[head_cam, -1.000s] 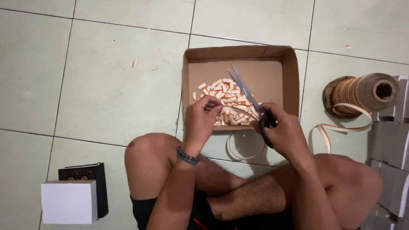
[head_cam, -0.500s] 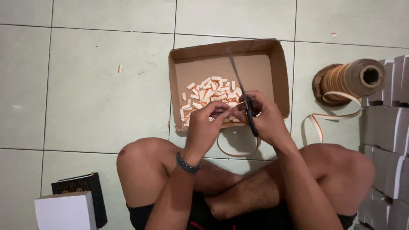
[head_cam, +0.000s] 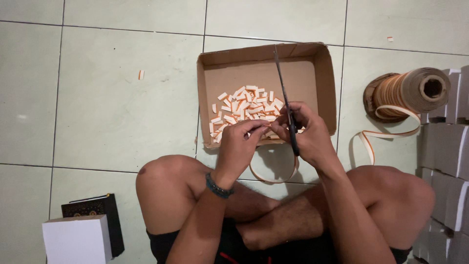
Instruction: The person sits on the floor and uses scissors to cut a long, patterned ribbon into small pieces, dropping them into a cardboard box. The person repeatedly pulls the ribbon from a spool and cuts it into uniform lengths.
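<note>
The pale green tiled floor (head_cam: 112, 98) spread out on all sides of the two hands, crossed by dark grout lines. Just beyond the hands sat a shallow brown cardboard box (head_cam: 322, 83), open at the top, its near wall directly under the fingertips. Well off to the right of the right hand stood a stack of grey-white boxes (head_cam: 447, 146) along the picture's edge, and in front of that a large brown spool wound with orange-and-white tape (head_cam: 408, 93). Far below and to the left of the left hand, beside the person's knee, lay a white cardboard box (head_cam: 75, 239) against a black book-shaped case (head_cam: 95, 210).

The left hand (head_cam: 238, 146) was nearly closed, thumb and forefinger pinched on the end of a strip of orange-and-white tape (head_cam: 376, 137) that ran from the spool, looped under both hands and came up between them. A dark beaded bracelet (head_cam: 217, 187) circled that wrist. The right hand (head_cam: 309, 136) was curled shut around the handles of dark long-bladed scissors (head_cam: 286, 98), whose closed blades pointed away over the box. Touching the fingertips from beyond, a heap of small cut orange-and-white tape pieces (head_cam: 244, 105) lay on the box bottom. One stray piece (head_cam: 140, 74) lay on the floor well left of the left hand.
</note>
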